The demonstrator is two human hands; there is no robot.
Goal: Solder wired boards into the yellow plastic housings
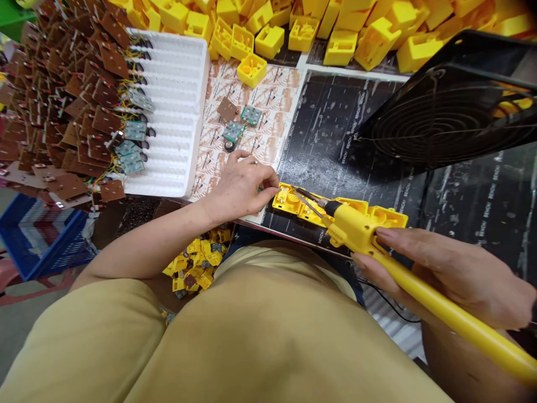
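Observation:
My right hand (453, 268) is wrapped round a yellow soldering iron (356, 226) that has a black collar and a thin metal tube beside its tip. The tip points left, over the leftmost of several yellow plastic housings (308, 211) lying in a row along the table's front edge. My left hand (247, 184) is at the left end of that row, thumb and forefinger pinched together at the housing's corner. What they pinch is too small to make out. Beyond the left hand lie green circuit boards (234, 131) and a brown board (227, 109).
A white ribbed tray (168, 112) bears a heap of brown boards (75, 101) with wires. Yellow housings (268, 42) are piled along the back. A black fan (440, 112) stands at right. Below the table are filled yellow housings (197, 263) and a blue crate (46, 240).

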